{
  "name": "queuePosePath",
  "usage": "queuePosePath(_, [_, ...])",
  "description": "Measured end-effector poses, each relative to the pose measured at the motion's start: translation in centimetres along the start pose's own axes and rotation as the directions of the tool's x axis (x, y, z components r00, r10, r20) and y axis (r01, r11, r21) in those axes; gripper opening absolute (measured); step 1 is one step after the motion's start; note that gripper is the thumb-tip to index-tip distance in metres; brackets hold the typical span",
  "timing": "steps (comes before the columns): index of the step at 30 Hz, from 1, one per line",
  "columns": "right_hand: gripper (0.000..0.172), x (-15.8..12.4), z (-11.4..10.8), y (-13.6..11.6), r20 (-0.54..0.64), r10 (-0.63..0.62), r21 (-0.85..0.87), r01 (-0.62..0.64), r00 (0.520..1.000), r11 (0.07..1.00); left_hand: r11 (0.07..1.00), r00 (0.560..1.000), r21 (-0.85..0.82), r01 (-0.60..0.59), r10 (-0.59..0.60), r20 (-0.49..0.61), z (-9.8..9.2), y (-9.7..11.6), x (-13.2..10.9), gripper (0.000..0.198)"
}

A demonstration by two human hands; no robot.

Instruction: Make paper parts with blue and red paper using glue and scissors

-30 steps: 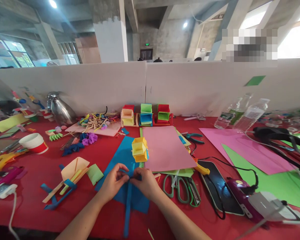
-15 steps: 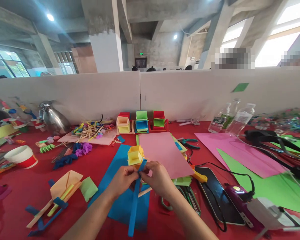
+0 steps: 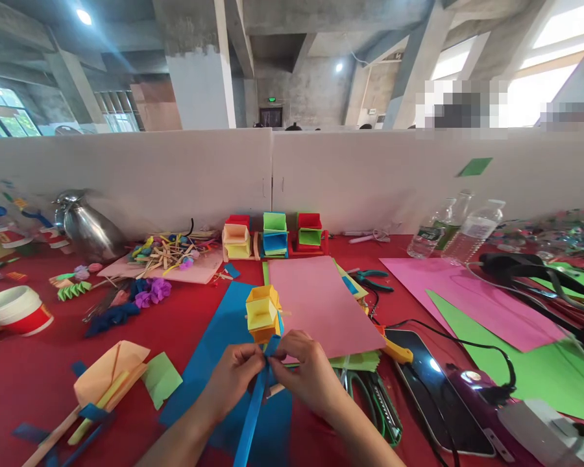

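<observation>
A long blue paper strip (image 3: 250, 415) runs from my fingers down toward the frame's bottom edge. My left hand (image 3: 234, 376) and my right hand (image 3: 306, 371) meet at its upper end, both pinched shut on it, fingertips touching. Just beyond the fingers sits a yellow and orange folded paper box (image 3: 262, 314). Under the hands lies a blue paper sheet (image 3: 224, 337) on the red table (image 3: 39, 383). A pink sheet (image 3: 316, 305) lies to the right of the box.
Scissors (image 3: 374, 405), a phone (image 3: 431, 389) and a purple glue gun (image 3: 477, 392) with cable lie at right. A paper craft piece (image 3: 109, 376) and red-white cup (image 3: 14, 311) lie at left. Coloured paper boxes (image 3: 272, 233), craft sticks (image 3: 170, 250), a metal kettle (image 3: 85, 227) and bottles (image 3: 460, 233) stand before the white partition (image 3: 321, 175).
My hands lifted the blue strip's end off the table and moved it up toward the yellow box, then lowered slightly. The view shifted left and down.
</observation>
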State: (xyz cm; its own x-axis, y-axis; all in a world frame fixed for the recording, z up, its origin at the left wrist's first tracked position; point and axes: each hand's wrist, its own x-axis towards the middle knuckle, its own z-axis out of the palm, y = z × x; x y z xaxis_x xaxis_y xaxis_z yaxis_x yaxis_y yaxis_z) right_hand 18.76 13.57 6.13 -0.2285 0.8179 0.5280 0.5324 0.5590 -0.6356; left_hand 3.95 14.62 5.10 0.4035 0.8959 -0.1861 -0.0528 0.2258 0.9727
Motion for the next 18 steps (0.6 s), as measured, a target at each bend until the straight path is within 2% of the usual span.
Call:
queuePosePath(3, [0.016, -0.2, 0.2, 0.5, -0.023, -0.149, -0.084, 0.147, 0.988, 0.986, 0.997, 0.998, -0.069, 0.016, -0.021, -0.065, 0.1, -0.7, 0.1, 0.026])
queuePosePath(7, [0.015, -0.1, -0.1, 0.8, 0.087, -0.263, -0.108, 0.272, 0.961, 0.956, 0.986, 1.0, -0.163, 0.023, -0.025, -0.013, 0.0, -1.2, 0.3, 0.026])
queuePosePath(11, [0.025, 0.1, -0.4, 0.7, 0.138, -0.284, -0.101, 0.298, 0.949, 0.949, 0.984, 0.999, -0.18, 0.004, 0.004, 0.047, -0.4, -1.1, 0.5, 0.027])
queuePosePath(14, [0.029, 0.1, -0.3, 0.6, 0.114, -0.294, -0.059, 0.302, 0.949, 0.952, 0.978, 0.997, -0.205, 0.026, -0.01, 0.079, -0.6, -0.9, 0.3, 0.027])
queuePosePath(18, [0.032, -0.1, 0.1, 0.7, 0.068, -0.3, -0.011, 0.302, 0.951, 0.953, 0.969, 0.997, -0.242, 0.053, -0.038, 0.067, -0.9, -0.8, 0.1, 0.027])
